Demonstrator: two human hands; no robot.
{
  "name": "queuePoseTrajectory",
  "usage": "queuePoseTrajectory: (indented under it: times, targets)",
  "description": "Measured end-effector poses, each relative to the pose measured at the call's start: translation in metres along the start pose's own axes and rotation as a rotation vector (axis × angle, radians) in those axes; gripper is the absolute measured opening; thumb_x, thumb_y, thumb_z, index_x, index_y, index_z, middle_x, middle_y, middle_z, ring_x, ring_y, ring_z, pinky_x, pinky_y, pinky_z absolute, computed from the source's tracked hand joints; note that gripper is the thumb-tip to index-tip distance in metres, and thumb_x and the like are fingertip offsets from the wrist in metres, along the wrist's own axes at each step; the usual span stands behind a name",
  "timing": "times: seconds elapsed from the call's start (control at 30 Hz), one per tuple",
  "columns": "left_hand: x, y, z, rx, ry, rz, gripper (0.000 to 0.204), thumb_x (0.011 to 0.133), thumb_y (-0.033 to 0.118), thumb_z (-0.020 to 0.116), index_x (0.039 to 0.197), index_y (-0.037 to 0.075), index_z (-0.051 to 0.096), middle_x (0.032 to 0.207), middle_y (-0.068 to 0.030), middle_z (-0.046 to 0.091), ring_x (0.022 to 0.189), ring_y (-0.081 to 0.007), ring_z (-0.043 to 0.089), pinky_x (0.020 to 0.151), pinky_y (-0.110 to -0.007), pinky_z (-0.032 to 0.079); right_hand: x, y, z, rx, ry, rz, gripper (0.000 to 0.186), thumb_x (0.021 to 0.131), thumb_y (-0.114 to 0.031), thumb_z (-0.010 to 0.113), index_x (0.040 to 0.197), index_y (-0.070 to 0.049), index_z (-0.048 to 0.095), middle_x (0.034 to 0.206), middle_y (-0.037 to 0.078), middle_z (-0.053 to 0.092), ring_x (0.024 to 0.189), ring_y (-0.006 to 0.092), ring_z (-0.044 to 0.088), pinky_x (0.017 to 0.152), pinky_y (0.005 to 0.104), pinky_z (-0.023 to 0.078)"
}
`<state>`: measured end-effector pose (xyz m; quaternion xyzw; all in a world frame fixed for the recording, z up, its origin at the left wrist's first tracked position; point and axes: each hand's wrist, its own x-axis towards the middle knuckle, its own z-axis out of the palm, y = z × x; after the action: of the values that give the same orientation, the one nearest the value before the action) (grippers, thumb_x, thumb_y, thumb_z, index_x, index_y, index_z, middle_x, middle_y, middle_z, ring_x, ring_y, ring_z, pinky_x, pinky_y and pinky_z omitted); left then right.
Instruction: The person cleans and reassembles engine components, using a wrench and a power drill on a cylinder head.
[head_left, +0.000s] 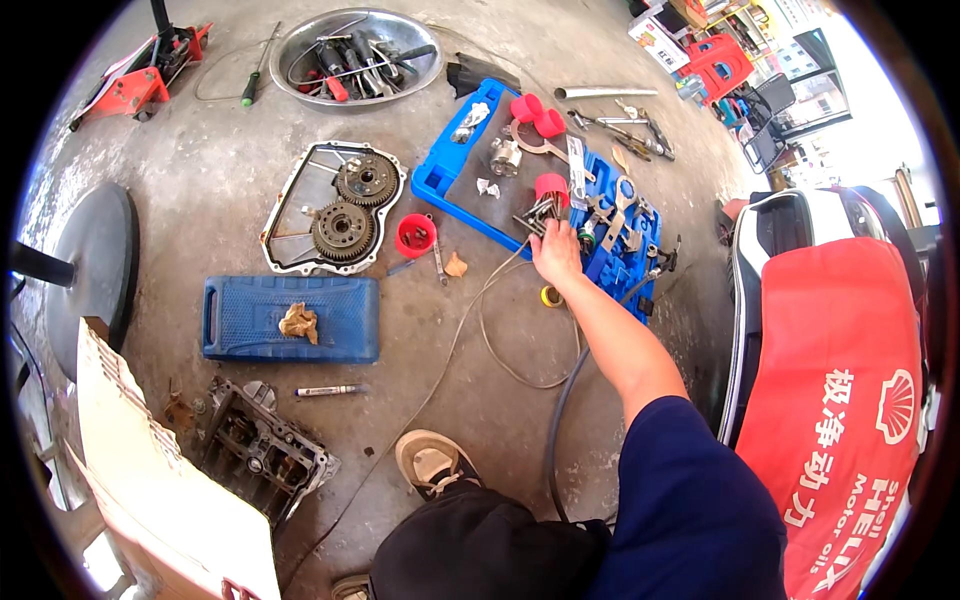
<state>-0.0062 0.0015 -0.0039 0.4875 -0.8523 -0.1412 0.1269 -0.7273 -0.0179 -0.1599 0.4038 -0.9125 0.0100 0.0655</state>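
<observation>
My right hand (555,248) reaches into the open blue tool case (450,210), its fingers closed on some slim metal pins (535,218) beside a red cup (551,186). The case holds red caps (527,106), a round metal part (505,157) and several metal tools (622,205). Left of it lie a cover plate with two gears (293,235), a small red cup of parts (417,235) and a wrench (439,263). A yellow tape roll (551,297) is by my right forearm. My left hand is out of view.
A closed blue case (240,320), engine casting (262,448) and cardboard (150,470) are at lower left. A steel bowl of tools (295,80) is at the back, a red jack (145,85) far left. A red-draped vehicle (830,320) borders the right. Cables (481,310) cross the floor.
</observation>
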Motion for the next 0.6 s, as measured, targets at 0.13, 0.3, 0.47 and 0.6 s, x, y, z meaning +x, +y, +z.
queuePoseTrajectory:
  times: [0.13,0.3,0.47,0.6]
  targets:
    - [-0.008,-0.003,-0.002,0.018,-0.010,-0.017,0.074,0.068,0.020,0.073,0.133,0.003,0.042,0.134,-0.0268,0.039,0.122,-0.0441,0.041,0.099,-0.053,0.038,-0.003,0.010,-0.001,0.045,-0.044,-0.106,0.035,0.087,-0.030,0.061,0.107,-0.002,0.054,0.106,0.019,0.050,0.102,0.0365,0.051,0.085,0.0458,0.046]
    - [-0.002,-0.011,-0.004,0.034,-0.074,0.003,0.075,0.068,0.019,0.073,0.134,0.003,0.040,0.135,-0.0287,0.034,0.122,-0.0457,0.039,0.099,-0.053,0.038,-0.003,0.014,0.014,-0.069,-0.020,-0.290,0.029,0.089,-0.028,0.058,0.097,0.000,0.054,0.098,0.017,0.053,0.096,0.0331,0.053,0.083,0.0429,0.047]
    - [0.016,-0.014,-0.036,-0.036,-0.178,0.095,0.081,0.078,0.049,0.067,0.136,0.002,0.035,0.136,-0.0303,0.030,0.124,-0.0475,0.035,0.100,-0.059,0.033,-0.006,0.032,0.011,-0.060,0.009,-0.333,0.023,0.089,-0.023,0.056,0.092,-0.001,0.052,0.090,0.017,0.055,0.090,0.0340,0.055,0.080,0.0432,0.046]
    - [0.054,-0.025,-0.058,0.024,-0.029,0.117,0.068,0.093,0.050,0.046,0.133,-0.004,0.037,0.135,-0.0304,0.034,0.124,-0.0464,0.036,0.099,-0.060,0.032,-0.024,0.017,0.000,0.176,0.231,-0.095,0.021,0.090,-0.021,0.052,0.088,0.000,0.052,0.078,0.020,0.061,0.073,0.0358,0.061,0.064,0.0456,0.049]
